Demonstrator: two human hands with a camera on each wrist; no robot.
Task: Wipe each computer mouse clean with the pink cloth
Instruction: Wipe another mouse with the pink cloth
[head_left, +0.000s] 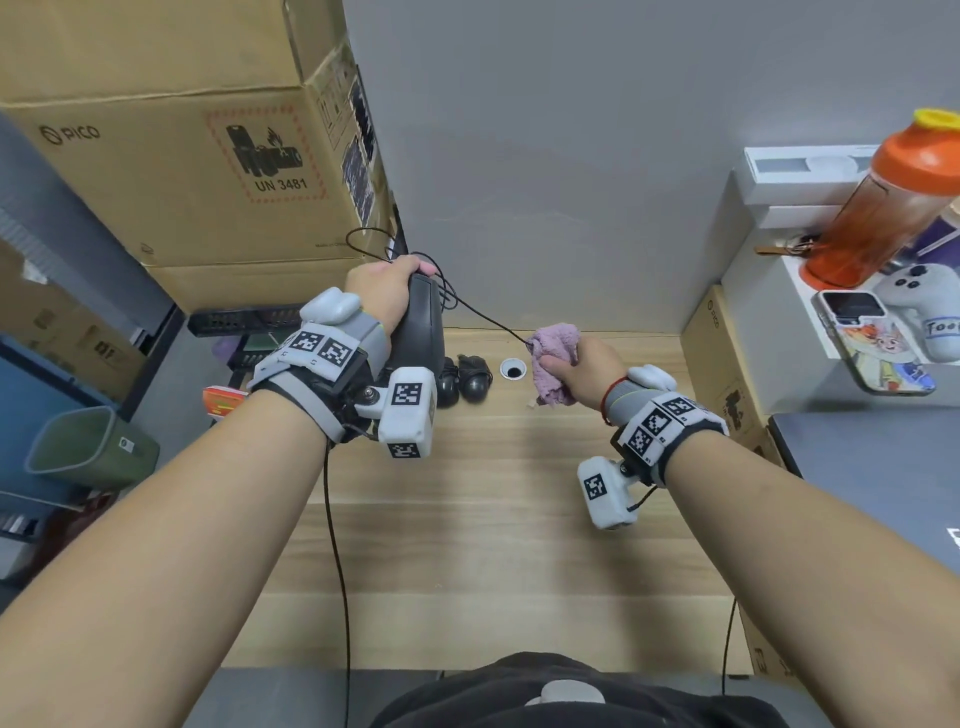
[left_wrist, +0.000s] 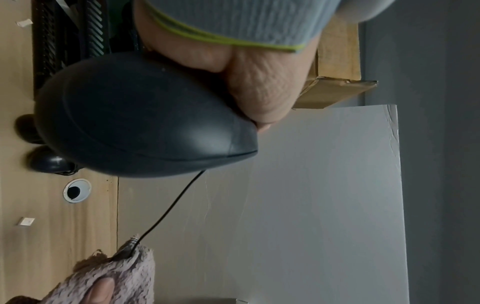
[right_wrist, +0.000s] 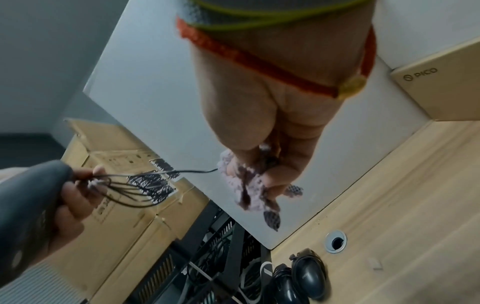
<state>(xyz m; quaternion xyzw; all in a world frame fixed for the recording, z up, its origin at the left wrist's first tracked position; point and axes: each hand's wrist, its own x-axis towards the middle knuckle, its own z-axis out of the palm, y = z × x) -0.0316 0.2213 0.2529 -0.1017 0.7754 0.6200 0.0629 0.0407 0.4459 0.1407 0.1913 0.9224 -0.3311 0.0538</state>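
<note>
My left hand (head_left: 387, 293) grips a black wired mouse (head_left: 422, 325) raised above the wooden desk (head_left: 467, 545); the mouse (left_wrist: 135, 121) fills the left wrist view. Its thin black cable (head_left: 483, 314) runs right into the pink cloth (head_left: 555, 364), which my right hand (head_left: 582, 371) holds bunched, pinching the cable inside the cloth (right_wrist: 246, 185). Loops of cable (right_wrist: 124, 187) hang by my left fingers. Two more black mice (head_left: 462, 382) lie on the desk below the raised one, also seen as mice (right_wrist: 298, 277) in the right wrist view.
A grommet hole (head_left: 512, 370) sits in the desk beside the mice. Cardboard boxes (head_left: 182, 156) stand at left, a grey partition (head_left: 571, 182) behind. At right are an orange bottle (head_left: 883, 208), a phone (head_left: 872, 343) and a box (head_left: 722, 364). A green bin (head_left: 88, 447) stands on the floor.
</note>
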